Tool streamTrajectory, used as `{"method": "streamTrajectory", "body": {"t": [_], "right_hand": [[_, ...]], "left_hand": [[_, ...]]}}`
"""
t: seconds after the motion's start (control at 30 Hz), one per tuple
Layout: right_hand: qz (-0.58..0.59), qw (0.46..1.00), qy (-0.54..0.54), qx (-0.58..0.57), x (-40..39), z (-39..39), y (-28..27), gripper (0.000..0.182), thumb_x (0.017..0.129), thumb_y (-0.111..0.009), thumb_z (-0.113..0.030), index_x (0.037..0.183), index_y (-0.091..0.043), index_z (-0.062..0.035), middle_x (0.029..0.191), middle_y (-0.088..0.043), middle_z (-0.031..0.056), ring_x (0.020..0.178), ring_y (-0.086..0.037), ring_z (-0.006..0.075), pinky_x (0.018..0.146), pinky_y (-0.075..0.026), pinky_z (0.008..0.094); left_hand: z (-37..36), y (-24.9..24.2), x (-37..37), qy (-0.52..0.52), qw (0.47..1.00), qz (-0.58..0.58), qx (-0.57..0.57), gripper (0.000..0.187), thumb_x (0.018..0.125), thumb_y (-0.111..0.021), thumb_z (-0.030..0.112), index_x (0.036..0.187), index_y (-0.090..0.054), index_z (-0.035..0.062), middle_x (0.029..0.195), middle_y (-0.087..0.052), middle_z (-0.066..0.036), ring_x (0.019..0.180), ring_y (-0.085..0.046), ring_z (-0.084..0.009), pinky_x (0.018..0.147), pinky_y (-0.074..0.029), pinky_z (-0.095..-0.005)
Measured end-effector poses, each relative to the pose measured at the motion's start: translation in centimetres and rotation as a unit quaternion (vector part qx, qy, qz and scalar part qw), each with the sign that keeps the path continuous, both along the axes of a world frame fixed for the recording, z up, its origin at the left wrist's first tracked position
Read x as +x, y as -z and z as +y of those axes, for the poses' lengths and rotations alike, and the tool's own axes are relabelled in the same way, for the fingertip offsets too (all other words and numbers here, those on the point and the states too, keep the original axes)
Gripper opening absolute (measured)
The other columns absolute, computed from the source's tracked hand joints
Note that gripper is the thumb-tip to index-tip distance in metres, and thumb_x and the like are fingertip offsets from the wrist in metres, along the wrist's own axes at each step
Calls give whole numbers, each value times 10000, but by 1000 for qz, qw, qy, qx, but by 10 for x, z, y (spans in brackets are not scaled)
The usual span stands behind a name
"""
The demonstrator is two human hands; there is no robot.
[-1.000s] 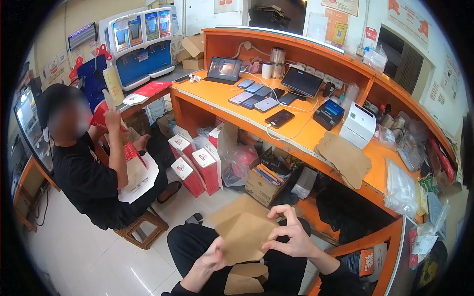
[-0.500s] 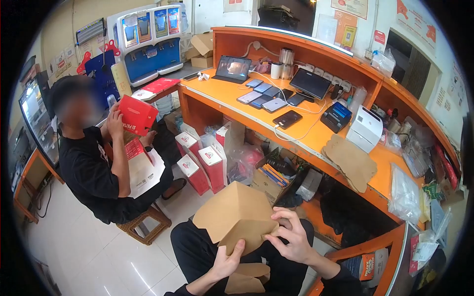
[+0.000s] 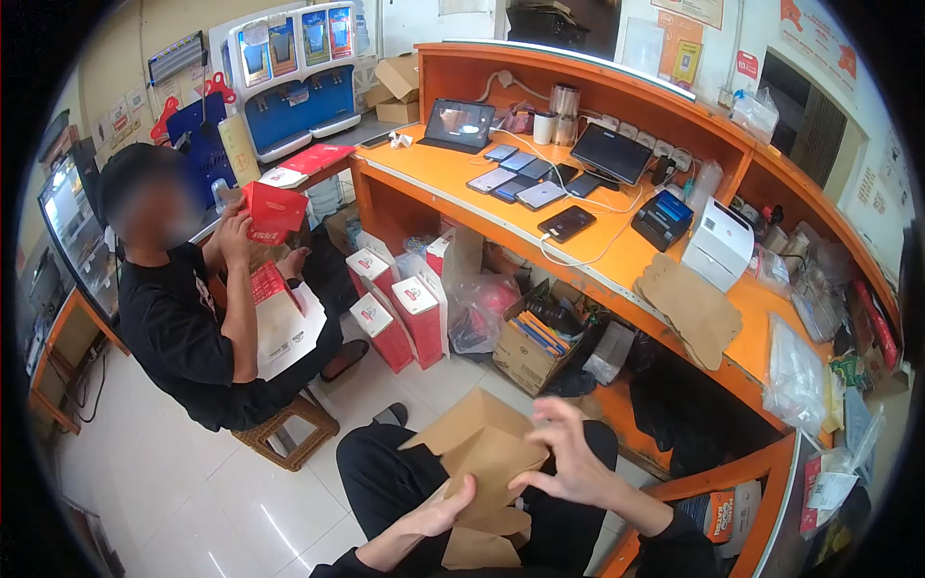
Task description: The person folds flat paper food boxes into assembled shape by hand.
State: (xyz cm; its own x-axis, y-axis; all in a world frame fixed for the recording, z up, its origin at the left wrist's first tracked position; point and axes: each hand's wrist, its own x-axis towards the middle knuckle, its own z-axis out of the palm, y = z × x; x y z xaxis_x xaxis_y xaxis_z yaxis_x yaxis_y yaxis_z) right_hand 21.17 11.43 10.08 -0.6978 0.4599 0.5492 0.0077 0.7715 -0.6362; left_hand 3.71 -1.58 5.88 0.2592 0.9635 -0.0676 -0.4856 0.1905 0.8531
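Note:
A brown cardboard food box (image 3: pixel 493 435), partly folded, with its flaps standing up, is above my lap. My left hand (image 3: pixel 445 512) grips its near side, thumb on the outer face and fingers hidden beneath. At the box's right corner is my right hand (image 3: pixel 578 467), its thumb against the cardboard and its upper fingers raised apart and blurred. Below the box, another brown cardboard piece (image 3: pixel 485 542) lies between my legs.
A person on a wicker stool (image 3: pixel 287 429) at left handles a red box (image 3: pixel 277 212). Red-and-white boxes (image 3: pixel 416 313) stand on the floor. The orange counter (image 3: pixel 602 252) bears several phones, a tablet (image 3: pixel 457 125), a white printer (image 3: pixel 718 246) and flat brown cardboard sheets (image 3: pixel 686 306).
The brown box has tipped and moved slightly down and right, its walls folded further inward. My right fingers have lifted from the corner. The other person's red box has turned.

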Motion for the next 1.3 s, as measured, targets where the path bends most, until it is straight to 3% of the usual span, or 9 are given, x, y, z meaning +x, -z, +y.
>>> {"method": "streamTrajectory", "body": {"t": [0.13,0.37,0.5,0.57,0.67,0.87,0.97,1.17,1.3], "right_hand": [[-107,992,-58,18,-2,9,-6,719,721,-756,-295,1324,-423,-89,1348,-394,149,1240,-398,305,1002,-340,405],[-133,957,-208,-151,6,8,-14,481,787,-698,-204,1236,-566,-96,1233,-580,78,1159,-529,220,1043,-286,403],[-110,938,-236,-230,14,-23,-21,296,833,-603,-20,1129,-623,-10,1113,-640,117,1015,-630,222,962,-435,327],[-94,951,-162,-246,20,-34,-26,286,836,-565,33,1114,-623,4,1112,-635,128,1016,-628,228,897,-486,277],[-55,976,-50,-207,29,-52,-13,303,815,-555,59,1106,-619,10,1140,-619,129,1039,-615,234,896,-491,280],[-37,998,-31,-35,37,-55,-10,366,728,-574,93,1079,-632,6,1147,-615,141,1079,-593,257,913,-488,308],[-94,991,-88,37,43,-49,-10,406,703,-582,77,1091,-631,-33,1175,-601,119,1132,-560,237,841,-529,292],[-229,946,-174,147,55,-26,-25,345,721,-585,16,1053,-627,-67,1183,-593,56,1148,-548,176,626,-554,216],[-151,958,-184,162,55,-19,-12,310,719,-587,11,1017,-640,-56,1135,-618,60,1113,-575,180,619,-548,215]], "left_hand": [[3,-1,0,33,996,58,-51,646,955,-327,505,1356,-292,0,1269,-469,-109,1162,-456,-167,988,-373,-319],[3,-17,-16,285,946,154,-2,577,981,-332,438,1334,-368,-18,1257,-496,-80,1128,-452,-121,973,-360,-263],[-9,-13,-13,285,935,54,-206,567,979,-383,395,1381,-307,1,1371,-409,-92,1234,-389,-149,1021,-319,-279],[-27,88,-19,312,899,-301,-61,599,948,-444,361,1403,-269,12,1407,-369,-99,1276,-362,-157,1050,-285,-301],[-31,69,-9,287,856,-429,3,611,925,-482,321,1404,-259,14,1404,-367,-108,1284,-361,-187,1059,-277,-345],[-41,63,0,178,900,-396,-24,514,910,-533,196,1356,-345,27,1322,-456,-96,1240,-420,-218,1035,-337,-397],[-35,5,17,43,966,-120,-225,405,914,-558,130,1292,-438,48,1219,-539,-57,1138,-506,-157,946,-438,-330],[-26,-2,22,76,971,-84,-211,374,915,-569,136,1269,-470,67,1176,-567,-47,1061,-545,-129,882,-469,-274],[-22,3,21,94,958,-71,-260,387,913,-573,139,1277,-461,73,1187,-560,-48,1054,-547,-127,886,-469,-275]]}}
